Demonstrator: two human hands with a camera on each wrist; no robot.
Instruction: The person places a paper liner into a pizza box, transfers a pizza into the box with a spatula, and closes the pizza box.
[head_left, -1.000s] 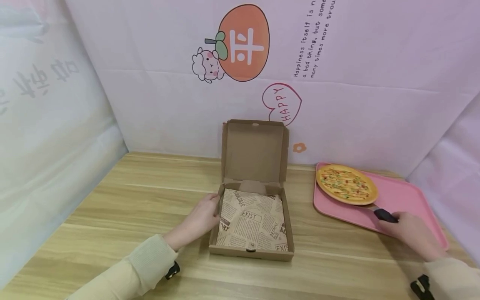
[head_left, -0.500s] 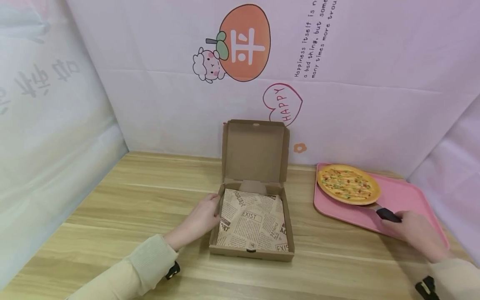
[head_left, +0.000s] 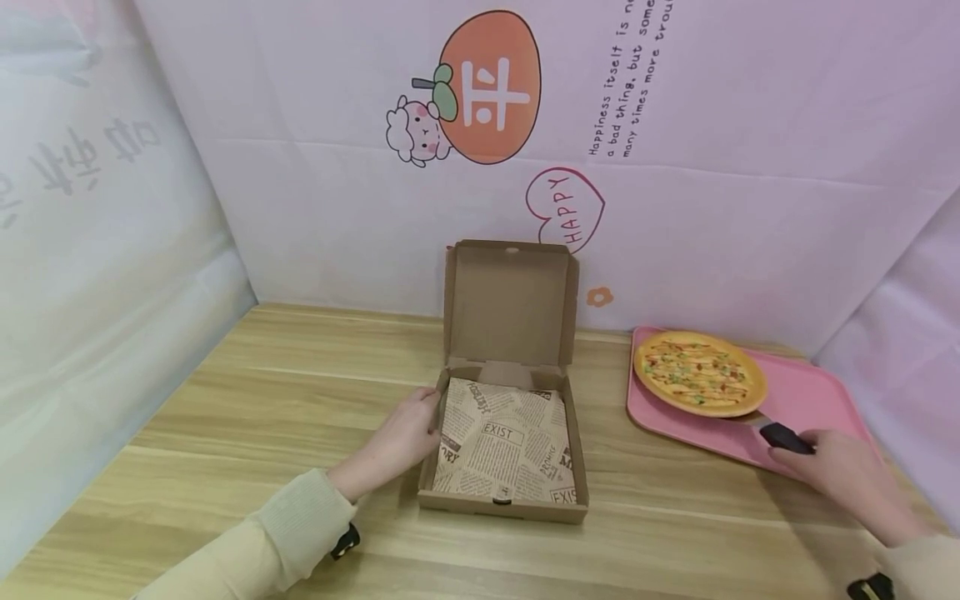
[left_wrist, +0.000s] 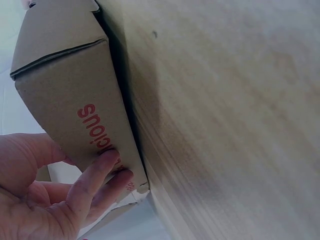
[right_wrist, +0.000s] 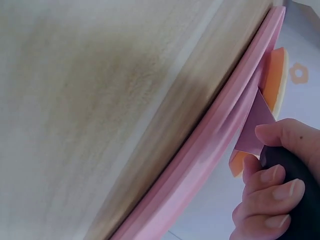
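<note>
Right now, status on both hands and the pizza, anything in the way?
Left hand gripping box at left side. Right hand gripping spatula under pizza. Pizza over pink tray, lift-off unclear. Possible snag: box's right wall.

Wooden tabletop (head_left: 300, 400), printed backdrop (head_left: 750, 242), 1 heart (head_left: 566, 210)

The pizza box (head_left: 510, 302) is matt brown corrugated cardboard, its cut edges showing layers; the liner (head_left: 498, 442) inside it is thin newsprint-patterned paper, dull in finish. Right of the box, the tray (head_left: 806, 387) looks like smooth pink plastic, and the pizza (head_left: 701, 373) has a moulded look with a soft sheen. The spatula (right_wrist: 256, 124) joins a flat, smooth metal blade to a black plastic-looking handle. Beneath the box, the worktop (head_left: 300, 392) is smooth and wood-grained; behind it hangs creased, matt cloth (head_left: 712, 217).
</note>
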